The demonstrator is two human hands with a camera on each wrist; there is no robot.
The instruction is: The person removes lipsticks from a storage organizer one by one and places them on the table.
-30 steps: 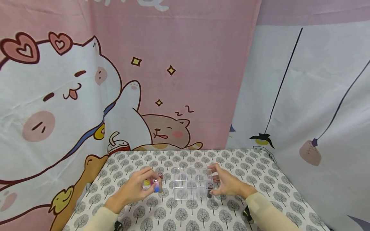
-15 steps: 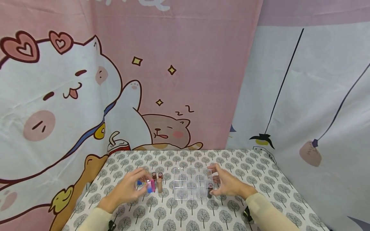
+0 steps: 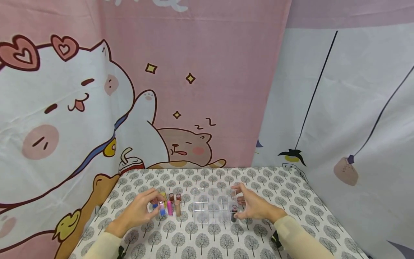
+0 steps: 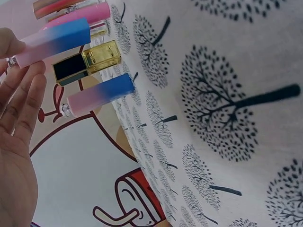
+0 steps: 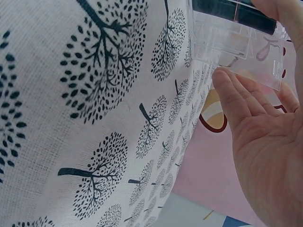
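Note:
My left hand [image 3: 140,210] pinches the upper end of a pink-and-blue lipstick tube [image 3: 162,210] between thumb and fingers. That tube is upright in the head view, left of a magenta tube [image 3: 169,208] and a tan tube [image 3: 178,208]. In the left wrist view, a gold-and-black lipstick [image 4: 87,62] and a second pink-and-blue tube [image 4: 102,94] stand beyond it. Whether the held tube touches the cloth I cannot tell. My right hand [image 3: 253,203] grips the right end of a clear divided organizer box [image 3: 210,211]. A dark lipstick tube [image 3: 234,216] stands in its front right compartment.
Two brownish-red tubes [image 3: 171,197] stand behind the tan one. A white tree-print cloth [image 3: 202,242] covers the table. Cartoon-print curtains [image 3: 226,90] hang behind and at the sides.
My left hand has moved left with the pink-and-blue tube, passing the tan and magenta tubes, which now show to its right. My right hand has stayed on the organizer box.

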